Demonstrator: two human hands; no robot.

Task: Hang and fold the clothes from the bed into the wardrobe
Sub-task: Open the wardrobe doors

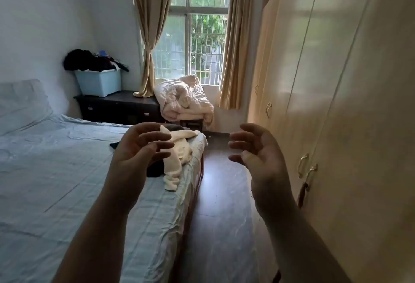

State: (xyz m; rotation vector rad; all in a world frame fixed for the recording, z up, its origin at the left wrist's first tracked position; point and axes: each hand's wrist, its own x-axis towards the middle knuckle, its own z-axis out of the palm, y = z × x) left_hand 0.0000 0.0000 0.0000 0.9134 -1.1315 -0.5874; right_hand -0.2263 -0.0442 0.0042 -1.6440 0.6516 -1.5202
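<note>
Hands raised nearest the camera, palms turned toward each other, holding nothing: left hand (139,148) with fingers spread and loosely curled, right hand (258,150) likewise spread, both well apart. Left hand sits in front of the clothes and hides part of them. Bed (56,170) fills the near left, covered in a pale blue sheet. Floor (220,215), dark and glossy, runs as a narrow aisle between bed and wardrobe (348,103). Wardrobe lines the whole right side, cream doors closed, brass handles (303,166) near the right hand and more farther along. Clothes lie at the far right corner of the bed: cream garment (177,157) sprawled with one sleeve toward the near side, dark garment (155,169) partly beneath it. Pillow (20,100) propped at the left wall. Beyond the bed, a dark cabinet (116,107) carries a light blue bin (98,82) heaped with dark clothing (89,60). Right of it, a crumpled pale quilt (186,98) sits on a stool. Farthest, a barred window (197,35) flanked by tan curtains (150,31), the left one tied.
</note>
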